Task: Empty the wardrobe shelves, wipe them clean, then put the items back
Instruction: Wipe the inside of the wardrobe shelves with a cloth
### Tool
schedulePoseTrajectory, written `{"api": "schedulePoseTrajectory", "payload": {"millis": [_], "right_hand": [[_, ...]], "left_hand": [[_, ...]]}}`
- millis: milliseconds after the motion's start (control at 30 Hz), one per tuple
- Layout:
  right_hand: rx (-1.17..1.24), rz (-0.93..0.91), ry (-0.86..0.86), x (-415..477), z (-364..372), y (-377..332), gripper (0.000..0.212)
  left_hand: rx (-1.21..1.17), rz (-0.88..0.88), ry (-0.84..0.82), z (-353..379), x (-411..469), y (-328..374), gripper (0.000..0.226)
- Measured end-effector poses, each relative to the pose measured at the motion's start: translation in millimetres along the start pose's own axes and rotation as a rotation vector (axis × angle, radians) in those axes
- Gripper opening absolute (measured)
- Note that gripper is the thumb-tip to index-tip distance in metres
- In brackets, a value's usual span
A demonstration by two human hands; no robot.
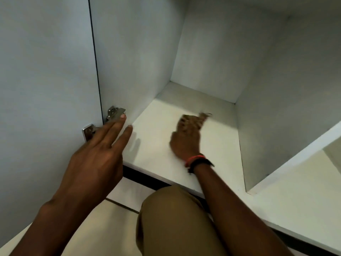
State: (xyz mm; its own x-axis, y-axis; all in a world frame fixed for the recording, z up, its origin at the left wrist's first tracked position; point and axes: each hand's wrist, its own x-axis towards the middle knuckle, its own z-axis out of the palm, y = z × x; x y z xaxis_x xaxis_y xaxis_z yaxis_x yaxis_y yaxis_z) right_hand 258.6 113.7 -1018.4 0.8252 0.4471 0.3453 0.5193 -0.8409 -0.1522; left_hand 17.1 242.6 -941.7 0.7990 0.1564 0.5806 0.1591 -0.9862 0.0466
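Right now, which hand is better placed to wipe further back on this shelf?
Right: the right hand is on the shelf over a blurred patterned cloth; the left hand hovers open by the hinge.

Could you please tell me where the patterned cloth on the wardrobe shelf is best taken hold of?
Probably its loose end: the patterned cloth sticks out past the right hand toward the back right. It lies flat on the shelf, so come down from above and pinch it up with the fingers. Blur hides its folds.
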Motion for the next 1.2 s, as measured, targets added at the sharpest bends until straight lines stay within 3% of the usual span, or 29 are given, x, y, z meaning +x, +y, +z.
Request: {"api": "schedulePoseTrajectory", "payload": {"millis": [100,200,300,367,467,600,700,800,867,933,1000,1067,1200], "right_hand": [[0.102,-0.292,-0.11,2,3,-70,0.074],[0.138,-0.427,-0.286,-8,-3,-97,0.067],[0.309,-0.632,-0.194,-27,-23,-70,0.058],[0.373,-0.64,-0.147,-43,-41,-33,0.055],[0.42,-0.324,-0.105,-83,-56,33,0.05],[0.024,0.225,0.02,-124,-59,70,0.063],[0.103,0.187,0.056,-117,-57,61,0.051],[0.415,0.157,-0.088,-91,-65,20,0.053],[0.801,0.18,-0.24,-76,-85,-28,0.049],[1.319,0.333,-0.366,-58,-91,-80,0.039],[1.652,0.521,-0.453,-46,-75,-132,0.037],[1.836,0.646,-0.423,-43,-60,-174,0.041],[1.987,0.75,-0.13,-14,-26,-201,0.041]], "left_hand": [[0.052,-0.012,0.102,-11,-1,-3,0.055],[0.142,0.053,0.123,-9,-3,-1,0.055],[0.191,0.057,0.13,-8,1,2,0.057],[0.191,0.051,0.099,-6,6,2,0.061],[0.227,0.038,0.059,0,5,-1,0.064],[0.201,0.017,0.063,-2,8,5,0.064],[0.211,-0.007,0.142,-13,11,9,0.067],[0.253,-0.074,0.246,-33,15,8,0.068],[0.284,-0.127,0.277,-40,18,4,0.07],[0.34,-0.144,0.27,-42,20,2,0.071],[0.411,-0.134,0.239,-39,20,2,0.073],[0.432,-0.146,0.229,-36,19,2,0.071],[0.391,-0.144,0.251,-37,15,2,0.064]]}}
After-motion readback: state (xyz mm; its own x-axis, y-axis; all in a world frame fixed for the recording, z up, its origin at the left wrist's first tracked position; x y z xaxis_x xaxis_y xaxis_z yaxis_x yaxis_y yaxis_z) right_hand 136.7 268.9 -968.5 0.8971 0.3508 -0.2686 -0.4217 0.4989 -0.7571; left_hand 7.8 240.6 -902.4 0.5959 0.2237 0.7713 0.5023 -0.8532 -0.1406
